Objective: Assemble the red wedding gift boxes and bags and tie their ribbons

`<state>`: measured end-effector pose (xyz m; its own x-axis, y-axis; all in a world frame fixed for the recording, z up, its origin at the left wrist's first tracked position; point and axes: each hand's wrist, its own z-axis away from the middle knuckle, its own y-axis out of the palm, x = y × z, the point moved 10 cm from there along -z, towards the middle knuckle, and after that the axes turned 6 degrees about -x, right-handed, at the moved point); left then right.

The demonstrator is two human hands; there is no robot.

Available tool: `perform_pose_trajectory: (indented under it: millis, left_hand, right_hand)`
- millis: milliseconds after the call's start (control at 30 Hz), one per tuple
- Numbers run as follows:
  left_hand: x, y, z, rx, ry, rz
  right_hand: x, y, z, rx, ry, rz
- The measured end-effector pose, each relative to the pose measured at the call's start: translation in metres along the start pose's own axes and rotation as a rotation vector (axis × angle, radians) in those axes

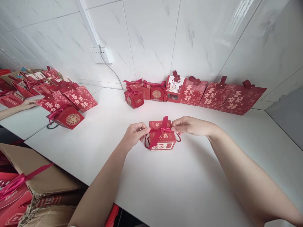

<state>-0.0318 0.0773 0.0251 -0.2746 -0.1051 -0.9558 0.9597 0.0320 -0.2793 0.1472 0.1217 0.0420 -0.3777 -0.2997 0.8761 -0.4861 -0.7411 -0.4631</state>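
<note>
A small red gift box [165,144] with white and gold lettering stands on the white table in front of me. A dark pink ribbon [157,138] is tied across its top, and dark red cord handles hang at its sides. My left hand [136,134] pinches the ribbon at the box's left side between thumb and fingers. On the opposite side, my right hand [187,125] pinches the ribbon by the box's top right edge. Both hands' other fingers are curled.
Red gift boxes [134,100] and red bags [214,96] line the wall. More bags [80,97] and a ribboned box [71,118] lie left, near another person's hand [29,104]. An open cardboard carton [40,170] is at lower left. A cable hangs from the socket strip [101,55].
</note>
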Motion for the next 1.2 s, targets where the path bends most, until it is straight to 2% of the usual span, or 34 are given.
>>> perform_pose_trajectory:
  millis: [67,133,167,233,300,333,400,467,567,667,767,867,933,967,1033,1100,1133,1200]
  left_hand:
    - [0.002,0.002,-0.001,0.026,-0.029,0.038]
    - [0.005,-0.001,-0.003,-0.004,-0.046,0.068]
    - [0.005,-0.007,-0.004,-0.064,-0.040,0.070]
    - [-0.002,-0.026,-0.002,-0.286,0.039,0.027]
    - [-0.024,-0.043,0.011,-0.516,0.243,-0.103]
    - [-0.040,-0.041,0.021,-0.565,0.385,-0.195]
    - [-0.070,-0.017,0.039,-0.493,0.689,-0.407]
    - [-0.084,0.013,0.055,-0.349,0.912,-0.596]
    - [-0.085,0.035,0.063,-0.289,1.019,-0.795]
    - [-0.081,0.042,0.060,-0.267,1.004,-0.899]
    - [-0.077,0.041,0.052,-0.226,0.906,-0.860]
    - [-0.070,0.021,0.038,-0.213,0.707,-0.557]
    - [-0.058,0.000,0.027,-0.225,0.549,-0.303]
    - [-0.050,-0.006,0.021,-0.193,0.476,-0.218]
    - [-0.034,-0.002,0.013,-0.005,0.383,-0.186]
    - [-0.022,0.012,0.013,0.217,0.355,-0.258]
    - [-0.018,0.017,0.014,0.283,0.353,-0.285]
    - [-0.015,0.023,0.015,0.316,0.351,-0.288]
  right_hand:
    - [0.000,-0.002,0.005,0.000,0.044,0.036]
    - [-0.002,-0.008,0.012,-0.017,0.101,0.144]
    - [-0.004,-0.014,0.016,-0.038,0.138,0.210]
    - [-0.008,-0.028,0.026,-0.113,0.224,0.345]
    - [-0.010,-0.044,0.037,-0.206,0.306,0.475]
    - [-0.010,-0.051,0.041,-0.247,0.338,0.535]
    - [-0.009,-0.057,0.047,-0.291,0.375,0.616]
    - [-0.008,-0.056,0.049,-0.292,0.380,0.637]
    - [-0.008,-0.052,0.048,-0.270,0.373,0.638]
    - [-0.009,-0.051,0.048,-0.253,0.370,0.641]
    - [-0.006,-0.048,0.044,-0.248,0.342,0.626]
    - [0.008,-0.043,0.029,-0.351,0.175,0.506]
    - [0.019,-0.045,0.018,-0.511,-0.003,0.320]
    - [0.019,-0.043,0.011,-0.545,-0.064,0.206]
    - [0.002,-0.034,-0.005,-0.505,-0.050,0.018]
    - [-0.013,-0.027,-0.015,-0.460,-0.009,-0.077]
    - [-0.016,-0.025,-0.017,-0.434,-0.004,-0.105]
    - [-0.014,-0.022,-0.016,-0.392,-0.027,-0.135]
